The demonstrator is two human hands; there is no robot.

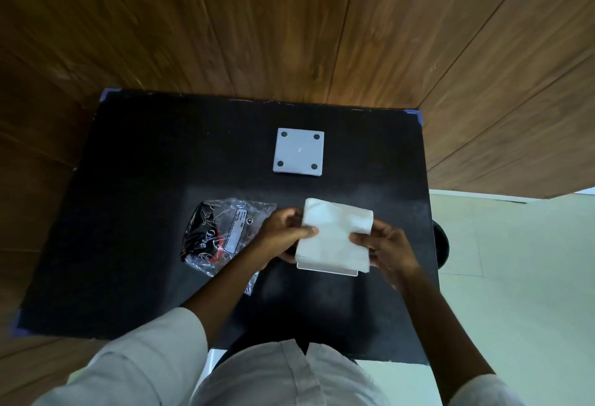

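A folded stack of white paper napkins (335,236) is held over the black table (135,199), with a flat white plate-like piece (326,270) showing under its near edge. My left hand (283,235) grips the stack's left side, thumb on top. My right hand (386,244) grips the right side, thumb on top and fingers underneath. A square white lid or base (298,152) with four dark round feet lies flat farther back on the table.
A crumpled clear plastic wrapper (222,231) with black and red print lies left of my hands, partly under my left forearm. Wood-panelled walls close in behind and to the left. A dark round stool (440,244) stands off the table's right edge on the pale floor.
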